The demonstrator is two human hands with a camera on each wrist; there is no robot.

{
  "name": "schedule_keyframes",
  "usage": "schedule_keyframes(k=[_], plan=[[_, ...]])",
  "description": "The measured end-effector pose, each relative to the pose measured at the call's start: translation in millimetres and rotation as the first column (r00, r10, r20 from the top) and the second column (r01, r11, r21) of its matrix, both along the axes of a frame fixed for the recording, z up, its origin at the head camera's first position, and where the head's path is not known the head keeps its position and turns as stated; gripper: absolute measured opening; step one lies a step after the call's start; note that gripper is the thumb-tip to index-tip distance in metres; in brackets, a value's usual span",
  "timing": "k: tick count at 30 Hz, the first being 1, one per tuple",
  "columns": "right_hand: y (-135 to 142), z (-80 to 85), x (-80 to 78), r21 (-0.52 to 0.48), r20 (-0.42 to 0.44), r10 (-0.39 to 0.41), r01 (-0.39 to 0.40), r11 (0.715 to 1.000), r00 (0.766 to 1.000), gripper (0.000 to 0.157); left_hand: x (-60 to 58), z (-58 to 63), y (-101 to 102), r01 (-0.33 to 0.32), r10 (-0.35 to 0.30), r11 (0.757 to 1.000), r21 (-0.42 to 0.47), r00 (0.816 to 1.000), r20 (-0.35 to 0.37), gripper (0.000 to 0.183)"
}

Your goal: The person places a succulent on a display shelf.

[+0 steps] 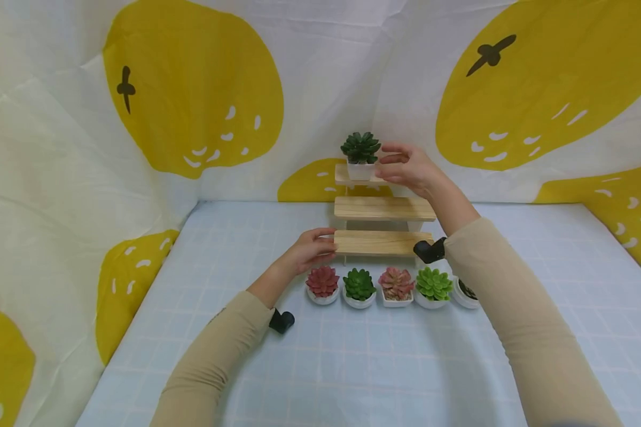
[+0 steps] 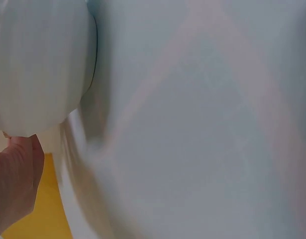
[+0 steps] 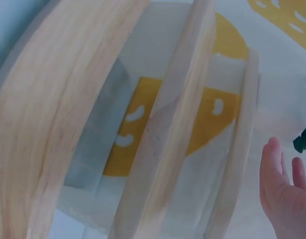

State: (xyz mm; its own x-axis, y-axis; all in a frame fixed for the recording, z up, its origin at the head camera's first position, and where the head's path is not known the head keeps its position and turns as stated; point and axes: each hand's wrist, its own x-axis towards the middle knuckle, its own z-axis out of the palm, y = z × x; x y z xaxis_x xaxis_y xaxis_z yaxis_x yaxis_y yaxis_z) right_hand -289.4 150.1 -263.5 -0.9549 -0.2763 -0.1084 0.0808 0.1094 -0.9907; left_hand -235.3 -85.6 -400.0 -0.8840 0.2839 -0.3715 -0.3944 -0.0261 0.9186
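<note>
At the back of the table stands a three-tier wooden stand (image 1: 384,207). A dark green succulent in a square white pot (image 1: 360,169) sits upright on the left of its top tier. My right hand (image 1: 408,169) is just to the right of that pot, fingers spread and reaching toward it; the right wrist view shows the hand (image 3: 287,189) below the pot's side. With its fingertips at the left end of the lowest tier, my left hand (image 1: 312,249) touches the stand. The left wrist view shows only part of this hand (image 2: 16,184), beside a large, close white pot (image 2: 43,64).
A row of potted succulents lies before the stand: dark red (image 1: 323,281), green (image 1: 359,286), pink (image 1: 396,284), light green (image 1: 433,286), and one (image 1: 466,293) partly hidden by the right sleeve. Behind hangs a white cloth (image 1: 326,89) with yellow fruit prints.
</note>
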Motion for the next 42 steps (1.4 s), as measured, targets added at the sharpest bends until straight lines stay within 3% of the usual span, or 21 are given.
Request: schedule_keyframes(k=[16,30,42], plan=[[28,0.0,44.0,0.052,-0.089,0.047,-0.042,0.998,0.995,0.063,1.0,-0.8,1,0.015,-0.015,1.000,0.010,1.000,-0.009,0.050],[61,-0.3,78.9,0.127,-0.159,0.053,-0.033,0.991,0.986,0.055,0.6,-1.4,1,0.008,-0.008,1.000,0.012,1.000,-0.004,0.051],[97,-11.8,109.4,0.347,-0.252,0.066,0.027,0.938,0.966,0.055,-0.5,-2.3,0,0.002,-0.003,1.000,0.021,1.000,0.008,0.051]])
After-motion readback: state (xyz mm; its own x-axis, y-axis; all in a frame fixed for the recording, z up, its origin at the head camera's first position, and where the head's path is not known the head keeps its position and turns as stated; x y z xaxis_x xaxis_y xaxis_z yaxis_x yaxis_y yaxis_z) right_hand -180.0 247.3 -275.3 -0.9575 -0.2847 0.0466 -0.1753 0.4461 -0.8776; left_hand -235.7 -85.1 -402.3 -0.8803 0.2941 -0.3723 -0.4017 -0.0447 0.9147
